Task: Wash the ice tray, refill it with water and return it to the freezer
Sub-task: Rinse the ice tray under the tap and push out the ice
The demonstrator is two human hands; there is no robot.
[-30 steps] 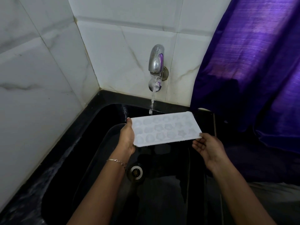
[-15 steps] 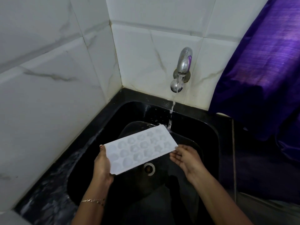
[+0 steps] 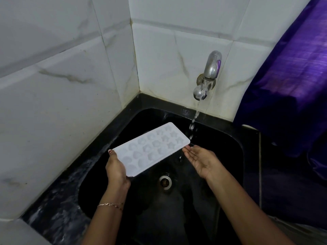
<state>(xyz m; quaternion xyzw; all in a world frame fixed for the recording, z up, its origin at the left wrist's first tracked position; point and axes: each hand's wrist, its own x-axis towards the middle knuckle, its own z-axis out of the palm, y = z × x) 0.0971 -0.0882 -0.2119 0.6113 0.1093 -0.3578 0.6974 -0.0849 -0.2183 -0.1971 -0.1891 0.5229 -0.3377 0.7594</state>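
Gripping ice tray [image 3: 150, 149] end farthest from tap [image 3: 212, 68]: L hand [image 3: 116, 169]. R hand [image 3: 201, 160] open, palm up, fingertips at tray corner below tap.

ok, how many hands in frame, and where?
2. Left hand grips the near end of the ice tray; right hand is open, palm up, fingertips at its far corner. None hidden.

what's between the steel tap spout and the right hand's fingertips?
Head view: only a thin stream of water, falling from the steel wall tap past the far corner of the white plastic ice tray toward the right hand.
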